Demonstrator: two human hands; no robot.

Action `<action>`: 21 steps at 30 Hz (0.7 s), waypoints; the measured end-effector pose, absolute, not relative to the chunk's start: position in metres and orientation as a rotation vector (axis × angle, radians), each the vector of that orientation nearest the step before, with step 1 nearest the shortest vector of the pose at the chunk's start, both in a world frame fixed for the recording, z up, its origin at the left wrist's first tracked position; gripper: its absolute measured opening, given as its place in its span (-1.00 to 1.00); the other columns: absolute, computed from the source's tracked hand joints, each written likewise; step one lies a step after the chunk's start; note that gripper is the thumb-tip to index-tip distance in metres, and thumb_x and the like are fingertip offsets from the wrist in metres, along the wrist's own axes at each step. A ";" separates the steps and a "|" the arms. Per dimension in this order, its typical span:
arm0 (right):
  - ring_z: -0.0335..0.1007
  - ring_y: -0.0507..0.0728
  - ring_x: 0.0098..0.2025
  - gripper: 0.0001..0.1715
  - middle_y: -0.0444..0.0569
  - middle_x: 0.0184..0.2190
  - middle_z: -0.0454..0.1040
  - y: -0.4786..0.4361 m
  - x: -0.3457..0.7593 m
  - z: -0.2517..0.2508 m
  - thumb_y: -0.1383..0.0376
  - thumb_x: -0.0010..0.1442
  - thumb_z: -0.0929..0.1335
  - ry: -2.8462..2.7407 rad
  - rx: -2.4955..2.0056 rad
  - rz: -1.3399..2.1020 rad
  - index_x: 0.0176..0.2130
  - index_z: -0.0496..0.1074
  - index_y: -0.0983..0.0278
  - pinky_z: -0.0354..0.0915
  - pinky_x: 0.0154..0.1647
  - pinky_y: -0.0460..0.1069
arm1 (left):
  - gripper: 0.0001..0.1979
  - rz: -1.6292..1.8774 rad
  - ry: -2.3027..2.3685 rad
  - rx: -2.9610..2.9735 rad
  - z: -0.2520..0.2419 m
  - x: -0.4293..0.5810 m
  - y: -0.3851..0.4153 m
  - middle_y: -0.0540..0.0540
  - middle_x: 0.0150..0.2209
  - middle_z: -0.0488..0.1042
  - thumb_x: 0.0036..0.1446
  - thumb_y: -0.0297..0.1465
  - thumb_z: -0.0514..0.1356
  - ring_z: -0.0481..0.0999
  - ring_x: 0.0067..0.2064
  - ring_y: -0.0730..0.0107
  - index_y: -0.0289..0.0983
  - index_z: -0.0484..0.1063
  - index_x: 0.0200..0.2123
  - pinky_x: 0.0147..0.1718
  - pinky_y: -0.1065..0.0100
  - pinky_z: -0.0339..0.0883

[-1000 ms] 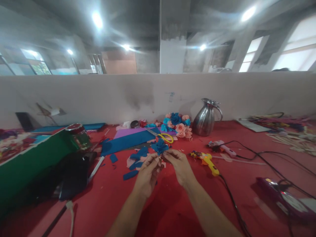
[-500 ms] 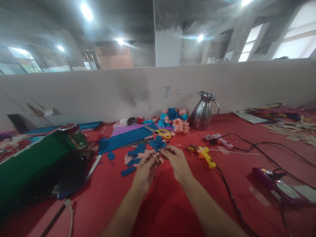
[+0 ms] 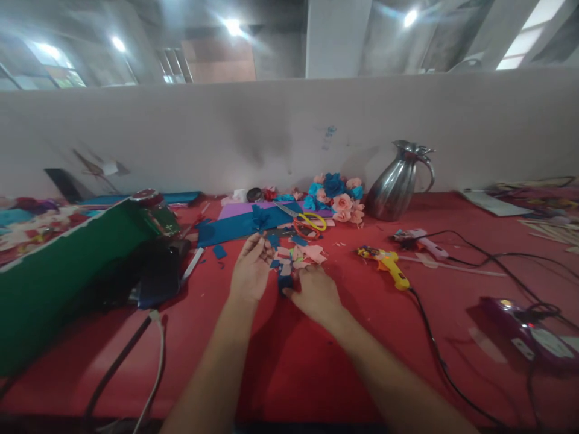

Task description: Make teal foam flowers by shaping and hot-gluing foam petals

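Note:
A dark blue paper flower [image 3: 261,218] stands just above the fingertips of my left hand [image 3: 253,265], which is pinched closed on its base. My right hand [image 3: 316,293] is down on the red table, its fingers closed on a dark blue paper piece [image 3: 284,281]. Pink paper scraps [image 3: 312,254] and small blue pieces lie beyond its knuckles. Scissors with yellow and red handles [image 3: 320,220] rest behind the scraps, partly over a blue paper strip [image 3: 230,226].
A bunch of pink and blue paper flowers [image 3: 342,204] sits beside a metal jug [image 3: 396,184]. To the right are a yellow glue gun [image 3: 394,270], a pink one [image 3: 432,246], cables and a purple power strip [image 3: 525,331]. A green board [image 3: 67,283] stands left.
My hands have parted. The left has moved left with the flower, and the right has come down onto the blue pieces. The view has shifted, and the scraps are now gathered between the hands.

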State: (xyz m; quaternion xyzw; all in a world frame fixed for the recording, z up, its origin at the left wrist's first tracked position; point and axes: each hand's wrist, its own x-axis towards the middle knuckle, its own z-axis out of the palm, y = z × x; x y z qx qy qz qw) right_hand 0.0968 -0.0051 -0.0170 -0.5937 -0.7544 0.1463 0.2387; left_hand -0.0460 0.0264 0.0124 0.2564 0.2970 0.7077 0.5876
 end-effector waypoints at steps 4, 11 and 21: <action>0.37 0.27 -0.17 -0.93 0.14 -0.31 0.50 -0.009 0.090 -0.020 0.36 -0.02 0.40 -2.145 -1.616 0.394 -0.40 0.44 0.25 0.25 -0.32 0.04 | -0.79 1.630 0.708 0.620 0.010 -0.043 0.025 0.06 -0.49 0.41 -0.14 -0.50 0.33 0.40 -0.44 0.57 -0.25 0.40 -0.38 -0.28 0.43 0.29; 0.31 0.06 -0.46 -0.92 -0.16 -0.54 0.41 0.011 0.104 -0.009 0.33 -0.07 0.36 -1.509 -1.214 1.126 -0.48 0.33 0.25 0.20 -0.40 -0.07 | -0.77 1.589 0.779 0.693 0.011 -0.039 0.021 0.07 -0.53 0.39 -0.16 -0.44 0.35 0.37 -0.47 0.57 -0.27 0.40 -0.38 -0.41 0.50 0.25; 0.30 0.07 -0.43 -0.90 -0.11 -0.47 0.45 0.013 0.116 0.003 0.27 0.00 0.35 -1.502 -1.074 0.961 -0.42 0.45 0.25 0.22 -0.35 -0.05 | -0.78 1.566 0.907 0.736 0.003 -0.030 0.017 0.05 -0.50 0.42 -0.17 -0.39 0.36 0.36 -0.50 0.56 -0.27 0.44 -0.39 -0.45 0.49 0.25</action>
